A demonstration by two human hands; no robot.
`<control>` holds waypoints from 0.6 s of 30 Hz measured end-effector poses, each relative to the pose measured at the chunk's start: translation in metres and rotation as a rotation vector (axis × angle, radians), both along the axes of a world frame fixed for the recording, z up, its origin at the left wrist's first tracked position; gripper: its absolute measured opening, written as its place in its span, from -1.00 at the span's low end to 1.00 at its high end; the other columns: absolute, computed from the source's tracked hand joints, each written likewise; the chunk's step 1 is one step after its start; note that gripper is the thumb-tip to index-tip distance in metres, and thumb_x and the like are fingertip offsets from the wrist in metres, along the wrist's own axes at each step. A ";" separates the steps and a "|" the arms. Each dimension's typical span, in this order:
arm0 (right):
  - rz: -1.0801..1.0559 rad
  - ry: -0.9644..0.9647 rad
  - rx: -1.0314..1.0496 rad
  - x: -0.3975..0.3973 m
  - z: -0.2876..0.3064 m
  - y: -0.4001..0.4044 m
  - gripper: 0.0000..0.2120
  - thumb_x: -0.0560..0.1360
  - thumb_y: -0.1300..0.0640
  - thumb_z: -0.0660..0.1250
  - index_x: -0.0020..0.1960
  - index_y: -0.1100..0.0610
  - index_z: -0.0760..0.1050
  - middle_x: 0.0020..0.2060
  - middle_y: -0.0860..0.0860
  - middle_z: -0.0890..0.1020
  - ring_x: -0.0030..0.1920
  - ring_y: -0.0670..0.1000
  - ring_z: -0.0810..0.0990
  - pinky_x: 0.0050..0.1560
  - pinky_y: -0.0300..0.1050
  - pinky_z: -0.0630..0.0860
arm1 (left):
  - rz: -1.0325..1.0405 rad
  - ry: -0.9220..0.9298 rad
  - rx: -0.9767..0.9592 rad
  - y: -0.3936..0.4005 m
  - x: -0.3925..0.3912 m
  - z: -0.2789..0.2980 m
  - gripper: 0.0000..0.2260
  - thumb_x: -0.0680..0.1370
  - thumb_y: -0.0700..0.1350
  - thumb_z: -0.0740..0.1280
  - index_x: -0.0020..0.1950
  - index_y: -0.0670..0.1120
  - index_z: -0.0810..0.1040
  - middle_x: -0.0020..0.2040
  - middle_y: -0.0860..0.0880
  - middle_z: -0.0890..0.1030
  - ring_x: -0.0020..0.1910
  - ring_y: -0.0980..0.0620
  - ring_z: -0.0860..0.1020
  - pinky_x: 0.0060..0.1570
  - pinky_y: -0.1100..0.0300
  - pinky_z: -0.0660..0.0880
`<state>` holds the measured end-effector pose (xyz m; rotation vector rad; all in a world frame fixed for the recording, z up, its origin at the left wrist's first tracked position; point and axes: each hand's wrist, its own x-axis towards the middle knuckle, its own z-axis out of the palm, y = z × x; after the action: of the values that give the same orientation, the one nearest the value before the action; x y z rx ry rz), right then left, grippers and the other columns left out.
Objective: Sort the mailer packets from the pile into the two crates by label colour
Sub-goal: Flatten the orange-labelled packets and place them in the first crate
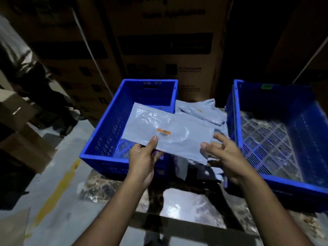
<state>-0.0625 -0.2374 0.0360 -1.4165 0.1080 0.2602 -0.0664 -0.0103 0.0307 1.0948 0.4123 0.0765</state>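
Observation:
A pale grey mailer packet [170, 132] with an orange label [163, 130] hangs over the near right corner of the left blue crate [106, 125]. My left hand [144, 157] pinches its near edge, thumb on top beside the label. At the packet's right end, my right hand [221, 153] has its thumb by the edge and its fingers loosely spread; whether it grips the packet I cannot tell. The pile of packets [200, 110] lies between the crates, its top one showing a small orange label. The right blue crate [276, 139] carries a green tag on its far wall.
Tall cardboard boxes [165, 41] stand behind the crates. More cartons [21, 135] are stacked at the left, where a person's legs [53, 103] are also visible. The crates rest on a shiny wrapped surface [186, 205]. A yellow line [58, 187] marks the grey floor.

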 end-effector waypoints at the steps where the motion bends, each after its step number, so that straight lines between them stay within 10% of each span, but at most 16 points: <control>1: -0.008 -0.001 -0.004 0.010 0.002 0.018 -0.68 0.52 0.24 0.42 0.24 0.07 0.51 -0.21 0.00 0.71 -0.26 -0.02 0.64 -0.37 -0.18 0.48 | 0.003 0.026 -0.002 0.014 0.011 -0.001 -0.76 0.59 -0.24 0.36 0.26 -0.22 0.55 0.14 -0.13 0.69 0.11 -0.10 0.67 -0.01 0.09 0.65; 10: -0.316 -0.118 -0.344 0.156 0.008 0.165 -0.82 0.37 0.10 0.44 -0.04 -0.02 0.55 -0.14 -0.04 0.72 -0.10 0.05 0.69 0.02 0.06 0.63 | -0.203 0.174 0.133 0.152 0.123 -0.006 -0.87 0.57 -0.24 0.38 0.11 -0.17 0.54 -0.11 -0.15 0.69 -0.23 -0.02 0.64 -0.12 0.16 0.62; 14: -0.386 -0.055 -0.573 0.211 -0.010 0.218 -0.83 0.47 0.21 0.37 -0.16 0.10 0.37 -0.29 -0.01 0.48 -0.22 0.13 0.43 -0.34 -0.11 0.34 | -0.285 0.184 0.310 0.191 0.160 -0.015 -0.73 0.54 -0.24 0.43 0.23 -0.17 0.53 -0.05 -0.16 0.68 -0.14 -0.09 0.62 -0.07 0.10 0.56; 18: -0.440 0.118 -0.614 0.252 -0.041 0.260 -0.79 0.52 0.26 0.31 0.15 0.19 0.47 0.03 0.16 0.60 0.01 0.22 0.56 -0.19 -0.11 0.34 | -0.391 0.100 0.463 0.213 0.180 -0.026 -0.69 0.52 -0.23 0.45 0.24 -0.19 0.51 -0.21 -0.07 0.63 -0.17 -0.03 0.53 -0.20 0.21 0.48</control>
<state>0.1896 0.0223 -0.0053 -1.9348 0.6318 -0.0675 0.1133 0.2028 0.0050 1.6242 0.2670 -0.2411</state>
